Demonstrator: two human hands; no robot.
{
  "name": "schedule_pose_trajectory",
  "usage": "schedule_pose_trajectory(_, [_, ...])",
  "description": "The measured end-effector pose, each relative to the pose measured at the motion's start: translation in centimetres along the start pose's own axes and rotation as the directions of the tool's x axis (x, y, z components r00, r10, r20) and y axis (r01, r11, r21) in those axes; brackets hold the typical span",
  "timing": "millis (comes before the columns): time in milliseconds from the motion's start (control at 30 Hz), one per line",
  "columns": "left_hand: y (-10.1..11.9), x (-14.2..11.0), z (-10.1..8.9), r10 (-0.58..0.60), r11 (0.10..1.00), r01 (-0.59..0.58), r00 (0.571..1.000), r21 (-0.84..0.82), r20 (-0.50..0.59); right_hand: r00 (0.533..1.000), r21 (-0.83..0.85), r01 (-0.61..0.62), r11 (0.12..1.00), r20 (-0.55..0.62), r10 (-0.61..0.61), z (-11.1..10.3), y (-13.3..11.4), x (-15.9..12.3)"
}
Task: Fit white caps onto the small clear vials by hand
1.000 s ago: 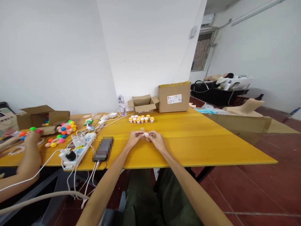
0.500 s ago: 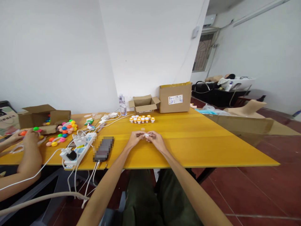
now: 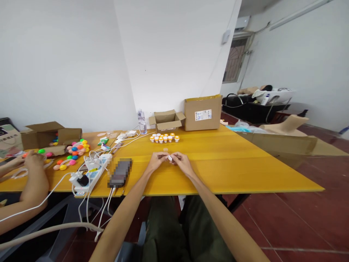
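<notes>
My left hand and my right hand meet over the middle of the yellow table. Their fingertips pinch a small white piece between them, both hands closed on it. Just beyond my hands stands a cluster of several small white bottles with orange caps. A tiny pale piece lies on the table between the cluster and my hands.
An open small cardboard box, a bigger closed box and a water bottle stand at the far edge. A power strip with white cables and a dark phone lie to my left. Another person's hands handle colourful balls at far left.
My hands stay in the same spot; the fingers shift slightly around the small white piece. The other person's hands move a little among the colourful balls.
</notes>
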State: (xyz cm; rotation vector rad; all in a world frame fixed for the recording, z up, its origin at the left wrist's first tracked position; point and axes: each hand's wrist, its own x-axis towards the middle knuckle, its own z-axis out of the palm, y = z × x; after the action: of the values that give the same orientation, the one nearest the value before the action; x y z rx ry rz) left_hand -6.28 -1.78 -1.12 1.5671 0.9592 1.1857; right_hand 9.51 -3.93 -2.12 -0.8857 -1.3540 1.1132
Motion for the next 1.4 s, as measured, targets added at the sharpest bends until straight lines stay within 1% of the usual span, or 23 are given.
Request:
schedule_pose_trajectory(133, [0.05,-0.01,-0.01,-0.005,1.000,0.005,1.000,-0.006,0.008,1.000,0.012,-0.006,1.000,-0.015,0.007,0.06,-0.13,-0.02])
schedule_pose_trajectory(433, [0.17,0.06,-0.05,0.009,1.000,-0.009,1.000,-0.010,-0.012,1.000,0.034,-0.004,0.999,-0.019,0.005,0.02,-0.30,-0.08])
schedule_pose_trajectory(633, [0.18,0.02,-0.12,0.043,0.999,-0.043,0.999,-0.023,-0.007,0.999,0.082,-0.001,0.997,-0.037,0.004,-0.02,-0.32,-0.06])
schedule_pose_trajectory(767, [0.11,-0.01,-0.08,0.048,0.998,-0.048,0.999,-0.034,-0.015,1.000,0.076,0.005,0.997,-0.030,-0.003,-0.04,-0.23,0.00])
schedule_pose_trajectory(933, [-0.02,0.02,-0.07,0.052,0.998,-0.052,0.999,-0.038,0.001,1.000,0.075,0.003,0.997,-0.022,-0.002,-0.02,-0.21,0.01])
schedule_pose_trajectory(1133, [-0.21,0.08,-0.03,0.054,0.999,-0.054,0.999,-0.008,-0.002,0.999,0.079,-0.028,0.996,-0.027,0.030,0.03,-0.27,-0.02])
schedule_pose_trajectory(1400, [-0.35,0.13,-0.13,0.065,0.998,-0.065,0.998,0.014,0.016,1.000,0.088,-0.019,0.996,-0.018,0.020,-0.05,-0.20,0.00])
